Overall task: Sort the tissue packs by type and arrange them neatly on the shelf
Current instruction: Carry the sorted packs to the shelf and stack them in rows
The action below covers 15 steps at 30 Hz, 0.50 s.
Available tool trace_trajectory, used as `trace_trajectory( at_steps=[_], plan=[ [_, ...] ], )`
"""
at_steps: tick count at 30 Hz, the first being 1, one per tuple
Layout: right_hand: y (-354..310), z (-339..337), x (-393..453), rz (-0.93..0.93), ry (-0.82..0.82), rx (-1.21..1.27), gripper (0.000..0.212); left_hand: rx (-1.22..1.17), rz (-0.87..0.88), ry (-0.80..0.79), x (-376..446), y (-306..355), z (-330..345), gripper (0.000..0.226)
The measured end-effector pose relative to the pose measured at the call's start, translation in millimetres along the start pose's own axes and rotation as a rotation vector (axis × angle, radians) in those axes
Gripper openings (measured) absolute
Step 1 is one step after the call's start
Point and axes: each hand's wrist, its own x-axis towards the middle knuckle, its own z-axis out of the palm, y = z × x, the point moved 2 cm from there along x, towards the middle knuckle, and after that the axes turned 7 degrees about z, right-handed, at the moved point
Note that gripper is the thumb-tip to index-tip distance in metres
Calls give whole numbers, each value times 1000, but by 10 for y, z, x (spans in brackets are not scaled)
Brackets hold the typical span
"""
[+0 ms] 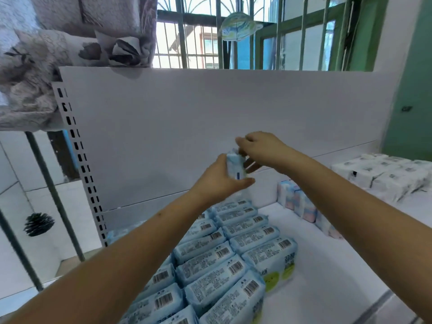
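A small light-blue tissue pack (pixel 235 166) is held in the air above the white shelf (pixel 327 277). My left hand (pixel 219 181) grips it from the left and below, thumb under it. My right hand (pixel 259 148) pinches its top right corner. Beneath my arms, several light-blue barcoded packs (pixel 236 249) stand in neat rows on the shelf. A row of pink-and-blue packs (pixel 301 203) stands further right. White packs (pixel 383 175) fill the far right of the shelf.
The shelf's white back panel (pixel 210 118) rises behind the packs, with a slotted upright (pixel 77 155) at its left. Patterned bedding (pixel 46 57) hangs top left. A barred window (pixel 233 38) and a green wall (pixel 411 90) lie beyond.
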Motion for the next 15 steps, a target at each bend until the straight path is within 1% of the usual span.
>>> trace_trajectory(
  at_steps=[1,2,3,5,6,7,10,13,15],
  plan=[
    [1,-16,-14,-17,-3,31,30,-63,-27,35,20,-38,-2,50],
    [12,-47,-13,-62,-3,-6,25,-131,-64,59,38,-86,-17,47],
    [30,-89,3,-135,-9,-131,23,-182,-89,73,60,-134,-43,44],
    [121,-130,48,-259,-56,-425,39,-219,-99,92,89,-216,-111,42],
    [188,-125,77,-299,-71,-523,46,-219,-87,100,92,-250,-144,42],
    [252,-110,99,-321,-72,-566,50,-211,-68,102,91,-274,-171,43],
    [391,-44,180,-368,-27,-563,52,-144,-2,62,66,-357,-220,47],
    [448,15,264,-383,-36,-508,41,-40,52,13,37,-434,-251,46],
    [478,49,306,-376,5,-475,37,74,51,-10,10,-489,-281,53]
  ],
)
